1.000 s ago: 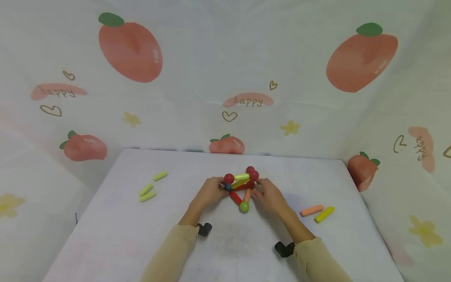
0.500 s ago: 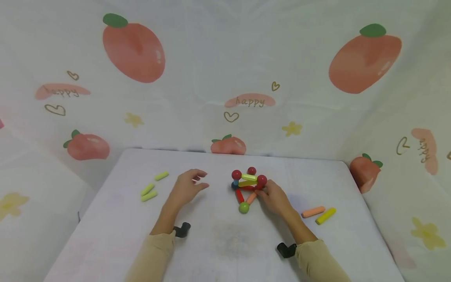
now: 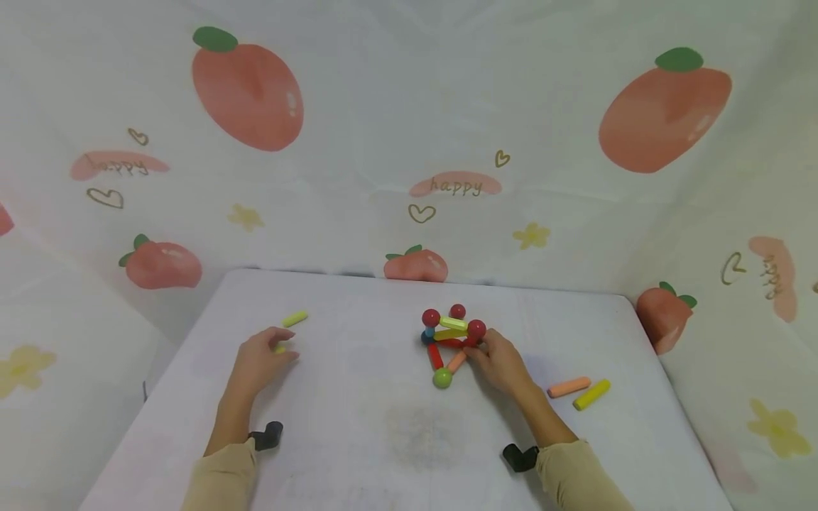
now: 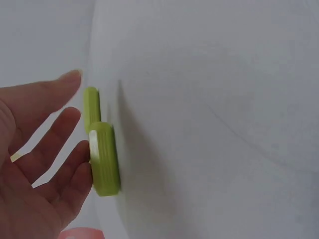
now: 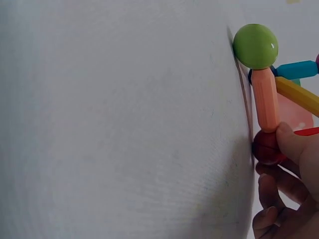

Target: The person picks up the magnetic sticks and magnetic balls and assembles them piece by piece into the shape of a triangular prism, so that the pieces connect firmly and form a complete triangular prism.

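Yellow-green faceted sticks [image 4: 105,162] now lie beside my loose-fingered left hand [image 3: 258,365] — my right hand [image 3: 502,362] alone pinches the multicoloured ball-and-stick frame [image 3: 451,333] by one dark-red ball [image 5: 267,148].

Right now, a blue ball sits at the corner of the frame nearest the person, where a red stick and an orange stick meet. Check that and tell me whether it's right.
One thing is wrong: the colour. The head view shows a green ball, not a blue one, at that nearest corner. The rest stands: a red stick and an orange stick meet there.
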The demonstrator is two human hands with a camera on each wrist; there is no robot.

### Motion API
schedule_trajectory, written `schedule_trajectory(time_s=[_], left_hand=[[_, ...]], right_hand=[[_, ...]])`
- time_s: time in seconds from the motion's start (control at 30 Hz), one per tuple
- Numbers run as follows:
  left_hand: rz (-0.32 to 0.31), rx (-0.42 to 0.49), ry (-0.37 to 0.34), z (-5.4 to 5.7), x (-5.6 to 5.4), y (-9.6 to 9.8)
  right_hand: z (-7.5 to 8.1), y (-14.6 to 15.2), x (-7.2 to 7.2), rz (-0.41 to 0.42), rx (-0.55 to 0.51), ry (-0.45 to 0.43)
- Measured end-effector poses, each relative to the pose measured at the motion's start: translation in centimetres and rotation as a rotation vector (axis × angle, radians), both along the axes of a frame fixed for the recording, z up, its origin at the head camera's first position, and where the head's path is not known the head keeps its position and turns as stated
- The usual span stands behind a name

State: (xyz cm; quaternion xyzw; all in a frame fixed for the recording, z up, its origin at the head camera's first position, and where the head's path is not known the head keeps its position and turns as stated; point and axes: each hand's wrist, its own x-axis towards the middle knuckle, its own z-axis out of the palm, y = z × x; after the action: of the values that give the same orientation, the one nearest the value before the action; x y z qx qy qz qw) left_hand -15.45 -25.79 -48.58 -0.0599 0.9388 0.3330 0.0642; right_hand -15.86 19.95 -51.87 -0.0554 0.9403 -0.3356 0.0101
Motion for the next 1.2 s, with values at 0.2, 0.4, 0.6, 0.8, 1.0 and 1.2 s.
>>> schedule_trajectory(time_s=[0.2, 0.4, 0.6, 0.8, 1.0, 1.2], left_hand=[[0.020, -0.016, -0.015, -0.6, 0.0, -0.3], [-0.030, -0.101, -0.050, -1.0, -0.2, -0.2], [-0.081, -0.070, 0.039, 0.4, -1.0, 1.9], [-0.119, 0.210, 0.164, 2.0, -1.3, 7.8], [-0.185, 0.414, 0.158, 0.6, -1.0, 15.7], [-0.230, 0.582, 0.079, -0.4, -0.1, 20.1]], right_hand=[[0.0, -0.1, 0.0, -0.011, -0.009, -0.014], [-0.1, -0.2, 0.1, -0.004, -0.022, -0.001], [-0.2, -0.1, 0.1, -0.017, -0.022, -0.004], [-0.1, -0.2, 0.2, -0.024, -0.032, -0.018], [0.0, -0.2, 0.3, -0.033, -0.035, -0.005], [-0.2, -0.4, 0.5, -0.045, -0.013, -0.028]])
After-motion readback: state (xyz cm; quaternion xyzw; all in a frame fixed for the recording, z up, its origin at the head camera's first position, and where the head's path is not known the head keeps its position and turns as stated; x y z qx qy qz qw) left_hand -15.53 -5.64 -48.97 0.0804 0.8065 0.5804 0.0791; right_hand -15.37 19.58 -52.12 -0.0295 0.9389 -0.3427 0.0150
